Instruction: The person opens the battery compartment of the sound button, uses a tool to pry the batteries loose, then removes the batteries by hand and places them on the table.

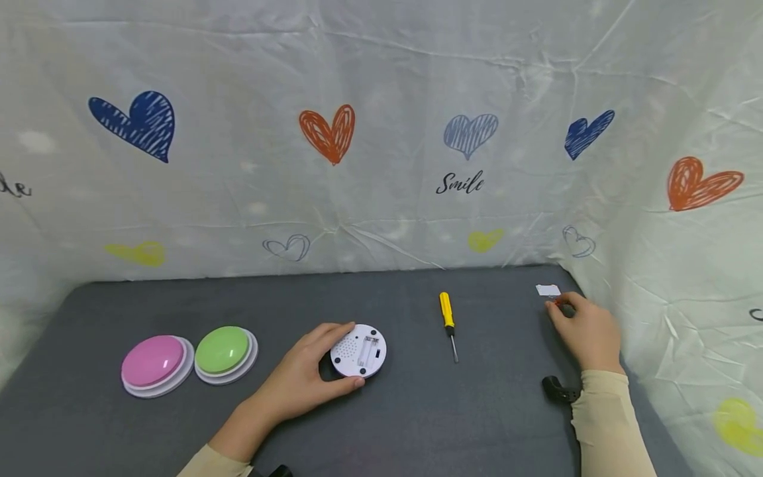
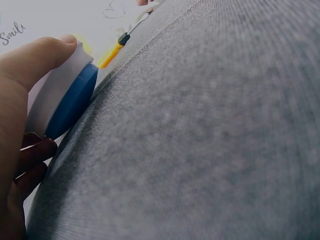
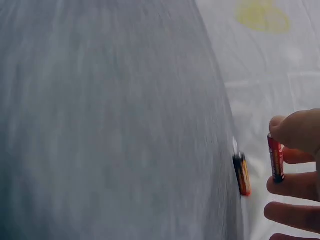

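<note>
Thumb and fingers of the left hand (image 1: pixel 301 374) are clamped on the rim of a round white unit (image 1: pixel 347 354), around the middle of the table's width, in from the far edge of the dark grey table (image 1: pixel 495 411). I see its underside turned up, speaker holes and battery compartment (image 1: pixel 367 351) showing; my left wrist feed gives me a blue dome (image 2: pixel 75 102) beneath.

Well apart from it, near the table's far right corner, the right hand (image 1: pixel 590 334) pinches a red and black battery (image 3: pixel 276 157) between thumb and fingers. From the right wrist I pick out a second battery (image 3: pixel 242 174) just beside it, close to the table's edge. A small white piece (image 1: pixel 548 290) lies just beyond those fingertips, too small for me to identify.

Between the hands I have a screwdriver (image 1: pixel 450 324), yellow handle toward the far edge. Toward the table's left edge, a pink-domed button (image 1: pixel 153 362) and a green-domed button (image 1: pixel 223 351) sit side by side. A white backdrop (image 1: pixel 393 79) printed with hearts rises behind the far edge.
</note>
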{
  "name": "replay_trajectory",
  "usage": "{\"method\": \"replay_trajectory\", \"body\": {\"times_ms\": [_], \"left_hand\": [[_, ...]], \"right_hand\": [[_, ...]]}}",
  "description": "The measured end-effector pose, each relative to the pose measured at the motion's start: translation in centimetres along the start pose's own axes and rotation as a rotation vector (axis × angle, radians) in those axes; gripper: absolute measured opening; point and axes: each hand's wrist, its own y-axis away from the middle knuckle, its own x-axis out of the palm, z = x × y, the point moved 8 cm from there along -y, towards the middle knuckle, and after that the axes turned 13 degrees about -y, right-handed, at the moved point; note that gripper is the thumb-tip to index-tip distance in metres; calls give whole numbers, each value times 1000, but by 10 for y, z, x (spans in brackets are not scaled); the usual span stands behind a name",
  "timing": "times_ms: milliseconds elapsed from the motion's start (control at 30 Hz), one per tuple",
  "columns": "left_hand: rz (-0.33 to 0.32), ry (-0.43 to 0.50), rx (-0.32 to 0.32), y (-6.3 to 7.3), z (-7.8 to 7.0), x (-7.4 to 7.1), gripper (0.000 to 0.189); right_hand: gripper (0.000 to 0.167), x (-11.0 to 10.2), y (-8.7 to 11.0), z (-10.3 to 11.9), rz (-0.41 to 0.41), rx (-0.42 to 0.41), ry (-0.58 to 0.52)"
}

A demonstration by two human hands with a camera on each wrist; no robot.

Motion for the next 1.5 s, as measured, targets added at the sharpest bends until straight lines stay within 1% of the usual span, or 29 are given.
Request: {"method": "replay_trajectory", "body": {"times_ms": [133, 333, 600, 733, 1033, 1167, 1333, 1400, 1500], "left_hand": [[-2, 5, -1, 1, 0, -2, 86], [-10, 1, -1, 2, 0, -6, 87], [-5, 2, -7, 2, 1, -6, 87], [-6, 2, -11, 2, 1, -6, 87], [4, 11, -10, 1, 1, -2, 87], [12, 9, -13, 0, 1, 0, 87], [15, 8, -13, 0, 0, 1, 87], [14, 6, -10, 0, 0, 1, 87], [10, 3, -8, 1, 0, 1, 87]], "right_hand": [[22, -6, 7, -9, -17, -20, 3], [24, -6, 12, -17, -18, -18, 21], [23, 0, 9, -16, 17, 0, 24], [23, 2, 7, -17, 20, 6, 33], [26, 5, 7, -24, 41, 42, 45], [31, 2, 8, -24, 12, 32, 19], [34, -2, 8, -21, -45, 26, -10], [34, -3, 7, -19, -65, 32, -13], [32, 0, 7, -11, -87, 18, -27]]}}
